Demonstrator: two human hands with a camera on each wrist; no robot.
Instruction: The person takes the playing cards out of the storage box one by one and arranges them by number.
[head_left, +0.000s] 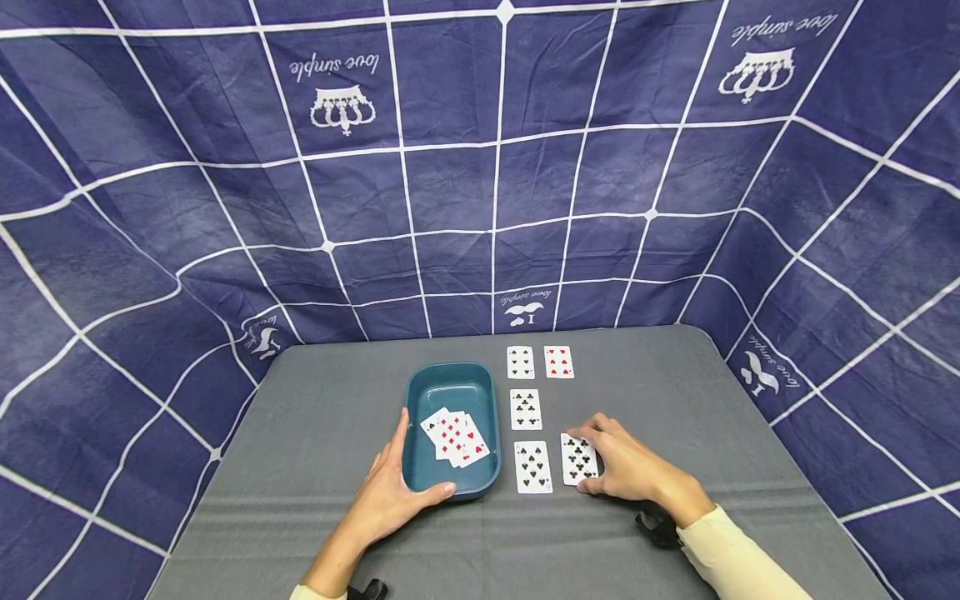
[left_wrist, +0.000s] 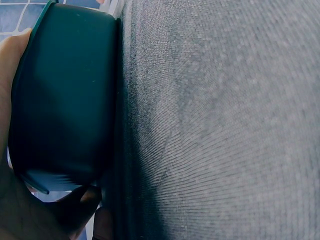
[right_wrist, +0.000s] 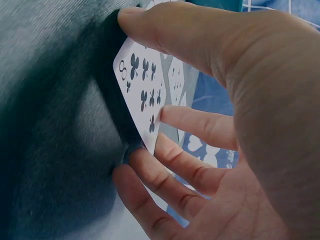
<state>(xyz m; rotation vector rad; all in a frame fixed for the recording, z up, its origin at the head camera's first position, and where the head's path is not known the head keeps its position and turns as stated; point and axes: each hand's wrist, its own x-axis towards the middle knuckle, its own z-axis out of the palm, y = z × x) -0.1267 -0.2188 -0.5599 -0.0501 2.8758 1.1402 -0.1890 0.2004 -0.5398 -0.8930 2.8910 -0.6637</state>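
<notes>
A teal rectangular tray [head_left: 491, 400] stands on the table with several playing cards [head_left: 453, 432] lying loosely overlapped inside. My left hand [head_left: 386, 492] holds its near left corner, fingers along the left side and thumb at the near rim; in the left wrist view the tray's outer wall [left_wrist: 65, 95] is close up. To the right, my right hand [head_left: 626, 462] pinches an eight of clubs [right_wrist: 142, 90] by its edges, between the thumb and fingers. That card [head_left: 579, 460] is face up at the table, and its left part shows in the head view.
Face-up cards lie right of the tray: a spades card [head_left: 532, 467], a clubs card [head_left: 525, 409], another black card [head_left: 520, 362] and a hearts card [head_left: 558, 362]. Grey cloth [head_left: 330, 392] covers the table. A blue checked curtain [head_left: 457, 192] hangs behind and at both sides.
</notes>
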